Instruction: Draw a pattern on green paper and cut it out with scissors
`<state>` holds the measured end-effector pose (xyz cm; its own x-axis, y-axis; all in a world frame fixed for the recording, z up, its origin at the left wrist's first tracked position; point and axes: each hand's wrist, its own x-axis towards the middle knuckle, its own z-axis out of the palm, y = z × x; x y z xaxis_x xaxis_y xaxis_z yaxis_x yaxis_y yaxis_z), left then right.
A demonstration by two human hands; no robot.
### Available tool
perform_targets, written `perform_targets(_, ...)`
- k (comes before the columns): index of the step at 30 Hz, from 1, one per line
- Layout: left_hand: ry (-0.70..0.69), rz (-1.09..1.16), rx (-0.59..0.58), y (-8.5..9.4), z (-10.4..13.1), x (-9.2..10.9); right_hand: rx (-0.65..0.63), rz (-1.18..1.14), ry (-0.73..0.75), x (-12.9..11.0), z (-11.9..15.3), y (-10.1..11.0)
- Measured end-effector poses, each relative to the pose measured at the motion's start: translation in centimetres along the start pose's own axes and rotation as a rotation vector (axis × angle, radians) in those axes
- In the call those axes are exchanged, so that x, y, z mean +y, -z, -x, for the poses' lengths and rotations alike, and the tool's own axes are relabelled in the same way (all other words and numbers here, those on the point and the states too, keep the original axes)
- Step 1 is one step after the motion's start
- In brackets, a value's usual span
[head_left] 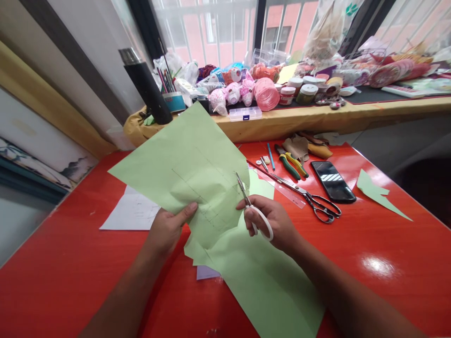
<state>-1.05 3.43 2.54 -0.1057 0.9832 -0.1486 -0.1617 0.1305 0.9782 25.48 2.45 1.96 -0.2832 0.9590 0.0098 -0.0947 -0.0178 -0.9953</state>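
A large sheet of light green paper (197,155) with pencil lines drawn on it is held up above the red table. My left hand (171,225) grips its lower left edge, thumb on top and fingers behind the sheet. In my right hand (271,220) are small white-handled scissors (262,220), with fingers in the loops. Their blades point up and away, at the right edge of the drawn part. A partly cut section of green paper (271,281) hangs below toward me, under my right forearm.
On the red table (380,244) lie large metal scissors (319,202), a black phone (333,180), pliers (291,162), a blue pencil (270,156) and a green paper scrap (378,191). White paper (130,211) lies left. A black thermos (148,89) and several paint jars (287,95) stand on the sill.
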Motion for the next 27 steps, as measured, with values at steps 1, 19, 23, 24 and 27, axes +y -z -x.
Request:
perform_targets(1,-0.001,-0.005,-0.002,0.0,0.0,0.0,0.0,0.004,0.002,0.0,0.0,0.0)
perform_targets(19,-0.019,0.033,-0.031,0.4,-0.6,0.6,-0.014,-0.003,-0.023,-0.1,0.0,-0.1)
perform_targets(23,-0.026,0.03,-0.037,0.6,-0.7,0.3,-0.012,-0.002,-0.016,-0.1,0.0,-0.1)
perform_targets(24,-0.03,0.024,-0.038,0.6,-0.7,0.3,-0.012,0.001,-0.013,-0.1,0.0,-0.1)
perform_targets(27,-0.03,0.008,-0.027,0.7,-0.7,0.2,-0.021,0.01,-0.01,0.0,0.1,0.0)
